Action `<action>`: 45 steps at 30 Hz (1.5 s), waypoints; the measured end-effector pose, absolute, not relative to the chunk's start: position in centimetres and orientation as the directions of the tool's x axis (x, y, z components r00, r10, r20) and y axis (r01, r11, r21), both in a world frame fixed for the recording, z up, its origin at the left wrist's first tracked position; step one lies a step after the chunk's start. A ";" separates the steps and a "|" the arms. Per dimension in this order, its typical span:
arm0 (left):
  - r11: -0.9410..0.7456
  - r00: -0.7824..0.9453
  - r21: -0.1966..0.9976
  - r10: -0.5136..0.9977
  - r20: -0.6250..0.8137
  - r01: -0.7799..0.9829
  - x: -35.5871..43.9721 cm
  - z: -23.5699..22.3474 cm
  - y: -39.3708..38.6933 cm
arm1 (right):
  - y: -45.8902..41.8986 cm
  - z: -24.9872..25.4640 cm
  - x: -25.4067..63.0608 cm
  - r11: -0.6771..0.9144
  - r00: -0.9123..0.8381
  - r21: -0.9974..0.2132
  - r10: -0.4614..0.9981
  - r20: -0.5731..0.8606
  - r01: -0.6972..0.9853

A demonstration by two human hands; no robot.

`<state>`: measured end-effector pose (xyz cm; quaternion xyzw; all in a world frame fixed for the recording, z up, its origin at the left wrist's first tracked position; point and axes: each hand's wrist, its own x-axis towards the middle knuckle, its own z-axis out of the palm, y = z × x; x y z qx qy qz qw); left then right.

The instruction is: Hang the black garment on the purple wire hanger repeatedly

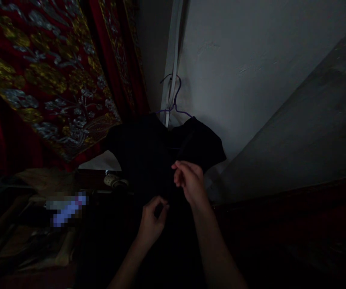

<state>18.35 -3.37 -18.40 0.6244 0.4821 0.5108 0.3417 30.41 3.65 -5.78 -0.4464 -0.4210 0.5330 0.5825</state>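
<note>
Embroidered red cloth (45, 78) hangs — a pale clog (112, 180) sits lower.

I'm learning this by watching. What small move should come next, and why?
Perhaps raise the left hand toward the right hand: both are curled before the garment, the left lower, and the garment hangs from a hanger, so it may swing unless steadied close by.

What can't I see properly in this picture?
Head view: whether the left hand grips the black garment; too dark.
Head view: the garment's bottom; darkness.
Head view: what the blue thing is; blocky squares hide it.
Head view: rest of the red cloth; cut off by left edge.
</note>
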 end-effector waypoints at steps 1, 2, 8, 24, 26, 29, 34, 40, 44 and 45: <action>-0.295 0.019 0.920 0.954 0.300 0.258 18.7 -19.0 -3.2 | 5.0 -4.3 30.4 0.092 0.101 -0.966 0.993 0.069 -0.243; -0.289 0.023 0.921 0.956 0.294 0.261 18.9 -19.7 -3.0 | 6.3 -2.8 30.4 0.143 0.115 -0.960 0.986 0.118 -0.240; -0.271 0.133 0.906 0.962 0.240 0.324 18.6 -19.5 -0.7 | 9.3 0.6 30.2 0.266 0.161 -0.933 0.959 0.231 -0.243; -0.790 0.192 0.348 0.496 0.847 0.505 15.6 1.5 7.3 | 6.0 -0.3 29.7 0.546 0.088 -0.838 0.834 0.545 0.005; -0.775 0.171 0.353 0.502 0.848 0.524 15.6 1.0 7.3 | 6.5 -1.3 29.4 0.554 0.089 -0.832 0.828 0.554 0.023; -0.763 0.172 0.339 0.501 0.848 0.550 15.4 0.3 7.4 | 6.9 -2.0 29.1 0.537 0.087 -0.843 0.839 0.538 0.033; -0.771 0.133 0.279 0.423 0.897 0.572 15.8 0.4 7.0 | 7.2 -1.4 28.9 0.544 0.096 -0.836 0.831 0.548 0.074; -0.707 -0.243 0.368 0.276 0.930 0.605 12.4 3.1 7.5 | 7.2 -6.1 28.6 0.340 0.060 -0.931 0.935 0.350 0.134; -0.691 -0.585 0.674 0.442 0.680 0.262 5.4 2.0 9.1 | 4.2 -9.8 28.6 0.208 0.042 -0.976 0.977 0.211 0.064; -0.625 -0.577 0.776 0.603 0.551 0.089 3.8 1.1 9.3 | 3.3 -10.2 28.5 0.195 0.027 -0.980 0.980 0.196 0.035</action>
